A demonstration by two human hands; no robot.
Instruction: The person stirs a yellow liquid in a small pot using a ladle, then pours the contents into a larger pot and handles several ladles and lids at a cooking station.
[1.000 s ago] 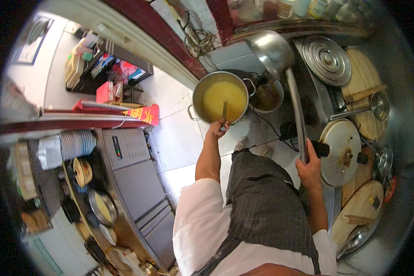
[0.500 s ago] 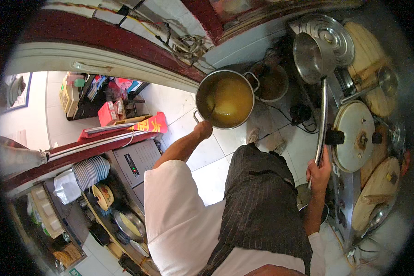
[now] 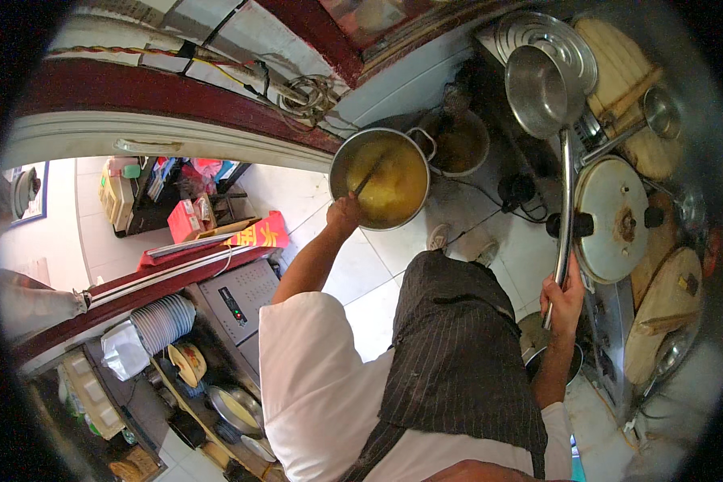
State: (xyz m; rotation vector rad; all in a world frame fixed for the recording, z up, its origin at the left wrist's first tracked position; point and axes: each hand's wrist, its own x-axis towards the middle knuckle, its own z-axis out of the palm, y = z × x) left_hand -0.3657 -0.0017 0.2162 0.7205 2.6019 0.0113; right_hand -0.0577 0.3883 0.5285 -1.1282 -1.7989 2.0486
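Observation:
Near the left rim of a large steel pot (image 3: 416, 215), my left hand (image 3: 344, 212) is closed round a dark, thin-handled utensil (image 3: 368, 175). Its far end dips into the yellow liquid (image 3: 394, 189) in the pot; what that end looks like is hidden. On the other side, my right hand (image 3: 564, 299) grips the tubular handle of a big metal ladle (image 3: 542, 90). The ladle's deep round bowl is raised at the upper right and looks empty. Its handle passes in front of a pale round lid (image 3: 614, 218) with dark knobs.
Beside the steel pot stands another pot (image 3: 467, 145) with brownish contents. Round wooden boards (image 3: 668, 309) and a smaller ladle (image 3: 660, 112) line the right side. Stacked plates (image 3: 162, 315) and bowls (image 3: 186, 363) fill a counter at lower left. A cable (image 3: 484, 189) crosses the floor.
My left hand has moved up and over the pot's rim, with more of the dark utensil showing above the liquid. My right hand still holds the ladle, nearly unmoved; the view has shifted slightly.

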